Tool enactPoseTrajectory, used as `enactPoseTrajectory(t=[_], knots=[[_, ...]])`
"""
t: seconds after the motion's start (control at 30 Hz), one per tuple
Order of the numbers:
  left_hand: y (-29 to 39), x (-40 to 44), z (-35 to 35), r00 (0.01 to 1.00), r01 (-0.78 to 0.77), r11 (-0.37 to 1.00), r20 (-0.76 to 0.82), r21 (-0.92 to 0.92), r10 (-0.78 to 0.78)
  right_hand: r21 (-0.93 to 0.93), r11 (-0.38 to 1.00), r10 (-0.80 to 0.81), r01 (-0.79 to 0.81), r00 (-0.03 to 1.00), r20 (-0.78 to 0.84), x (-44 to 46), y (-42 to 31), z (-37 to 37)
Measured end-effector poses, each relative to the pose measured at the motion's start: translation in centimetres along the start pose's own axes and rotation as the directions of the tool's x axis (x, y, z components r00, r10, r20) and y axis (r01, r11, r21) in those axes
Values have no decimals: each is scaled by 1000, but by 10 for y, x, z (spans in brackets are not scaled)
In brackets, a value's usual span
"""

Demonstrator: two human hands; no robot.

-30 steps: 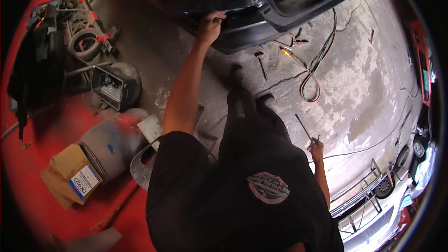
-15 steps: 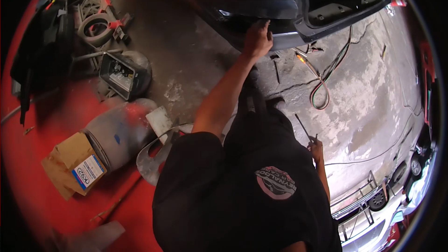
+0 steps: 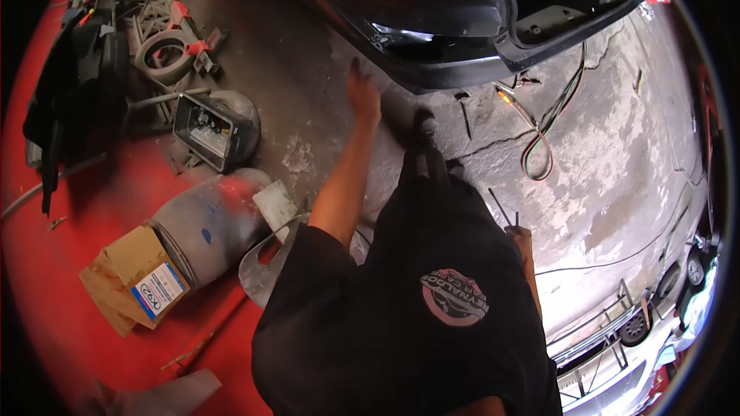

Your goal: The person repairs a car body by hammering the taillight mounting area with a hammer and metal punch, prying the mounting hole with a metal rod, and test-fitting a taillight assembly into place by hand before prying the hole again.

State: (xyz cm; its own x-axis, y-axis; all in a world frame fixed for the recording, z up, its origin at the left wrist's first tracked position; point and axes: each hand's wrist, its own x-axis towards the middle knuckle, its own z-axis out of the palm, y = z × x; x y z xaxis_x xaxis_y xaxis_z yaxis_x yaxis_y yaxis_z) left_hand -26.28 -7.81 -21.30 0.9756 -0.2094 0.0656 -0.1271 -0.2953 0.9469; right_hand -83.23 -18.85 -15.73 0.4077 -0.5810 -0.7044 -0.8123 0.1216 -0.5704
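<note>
My left hand [image 3: 362,96] is in the air over the concrete floor, left of the dark car body [image 3: 432,11]. It holds nothing, and its fingers are partly stretched out and slightly blurred. The car's lower sill [image 3: 462,73] and open door frame lie to its right, apart from the hand. Low at my right side, my right hand [image 3: 523,242] is closed around a thin dark rod [image 3: 499,204]. A second short dark end sticks up beside it, and I cannot tell whether it belongs to the same tool.
On the floor lie a hammer-like tool [image 3: 466,117] and a looped red-green hose [image 3: 539,156]. At left are a grey drum [image 3: 208,219], a cardboard box [image 3: 127,277], a black bin [image 3: 202,135], a ring-shaped part [image 3: 164,56] and metal stands. Another car [image 3: 617,374] stands lower right.
My left hand has let go of the car's sill edge and moved left, away from the panel. My right hand still holds the rod. The view has shifted slightly.
</note>
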Motion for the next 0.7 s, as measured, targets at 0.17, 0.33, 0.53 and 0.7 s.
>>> enactPoseTrajectory(t=[0.17,0.33,0.53,0.7], knots=[[65,13,18,951,258,949,222,-182,-216,-27,1000,15,-14,999,31,18,14,-2],[25,27,0,950,245,964,226,-104,-217,-30,1000,-9,11,998,66,51,62,-14],[61,22,-27,956,-289,904,50,314,288,-86,991,-103,100,995,-20,47,78,-12],[241,46,-25,619,-769,562,135,306,774,-24,999,-38,38,999,26,66,116,43]])
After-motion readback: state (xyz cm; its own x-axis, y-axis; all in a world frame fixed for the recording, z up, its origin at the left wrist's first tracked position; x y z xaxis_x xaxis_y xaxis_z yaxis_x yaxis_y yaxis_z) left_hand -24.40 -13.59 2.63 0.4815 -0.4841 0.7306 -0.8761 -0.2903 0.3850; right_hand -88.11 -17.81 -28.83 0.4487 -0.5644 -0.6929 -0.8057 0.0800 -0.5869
